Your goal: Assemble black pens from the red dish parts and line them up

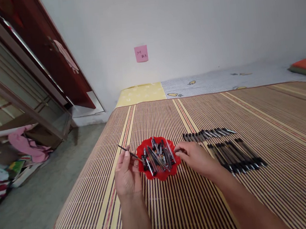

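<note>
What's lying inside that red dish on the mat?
A jumbled heap of dark pens fills the red dish. It hides the dish's floor and anything underneath. The left hand holds a thin refill beside it.

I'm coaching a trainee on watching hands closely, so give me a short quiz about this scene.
1. True or false: the left hand holds a thin black rod.
2. The red dish lies: A between the left hand and the right hand; B on the floor; C against the wall.
3. How many rows of black pens lie on the striped mat beside the right hand?
Key: 1 true; 2 A; 3 two.
</note>
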`<action>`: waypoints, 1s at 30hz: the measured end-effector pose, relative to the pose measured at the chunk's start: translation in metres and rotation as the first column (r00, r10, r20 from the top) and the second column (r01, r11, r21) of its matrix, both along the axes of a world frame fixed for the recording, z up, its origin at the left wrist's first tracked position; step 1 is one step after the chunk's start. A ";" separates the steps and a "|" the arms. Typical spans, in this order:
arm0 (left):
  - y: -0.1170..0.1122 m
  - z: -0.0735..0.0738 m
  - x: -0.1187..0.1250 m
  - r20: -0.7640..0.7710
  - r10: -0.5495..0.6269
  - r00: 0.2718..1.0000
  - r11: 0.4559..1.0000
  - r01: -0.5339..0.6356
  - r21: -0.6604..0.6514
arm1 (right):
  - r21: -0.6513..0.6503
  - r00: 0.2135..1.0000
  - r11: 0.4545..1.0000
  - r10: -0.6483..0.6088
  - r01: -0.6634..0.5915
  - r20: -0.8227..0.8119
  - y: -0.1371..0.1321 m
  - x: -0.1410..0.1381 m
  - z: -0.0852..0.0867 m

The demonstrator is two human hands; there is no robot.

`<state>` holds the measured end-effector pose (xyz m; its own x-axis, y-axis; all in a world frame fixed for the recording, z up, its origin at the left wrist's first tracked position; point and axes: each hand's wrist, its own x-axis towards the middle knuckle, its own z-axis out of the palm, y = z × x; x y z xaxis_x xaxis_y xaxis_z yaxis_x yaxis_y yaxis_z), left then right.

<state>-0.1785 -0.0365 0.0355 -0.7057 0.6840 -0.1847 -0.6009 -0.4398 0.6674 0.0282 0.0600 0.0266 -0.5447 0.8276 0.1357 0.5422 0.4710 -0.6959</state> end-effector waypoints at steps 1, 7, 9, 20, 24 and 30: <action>0.000 -0.001 0.000 -0.007 -0.001 1.000 1.000 0.001 -0.003 | 0.005 1.000 1.000 0.012 -0.012 0.028 -0.001 -0.004 0.002; 0.000 -0.005 -0.005 -0.036 0.004 0.999 1.000 -0.004 0.016 | 0.114 0.955 0.992 -0.081 0.050 0.286 0.006 -0.022 0.006; 0.000 -0.007 -0.007 -0.042 0.000 0.999 1.000 0.001 0.020 | 0.128 0.921 0.991 -0.085 0.039 0.380 0.007 -0.029 0.004; 0.001 -0.008 -0.005 -0.054 -0.023 0.998 0.999 0.022 -0.026 | -0.040 0.983 0.985 0.172 -0.170 0.056 0.016 -0.031 -0.004; 0.002 -0.005 0.000 -0.072 -0.071 0.995 0.995 0.066 -0.069 | 0.044 0.999 0.999 -0.011 0.009 0.036 0.029 -0.017 -0.002; 0.004 -0.003 0.006 -0.072 -0.119 0.990 0.990 0.113 -0.088 | 0.213 0.934 0.972 0.013 -0.095 0.357 0.030 -0.033 0.000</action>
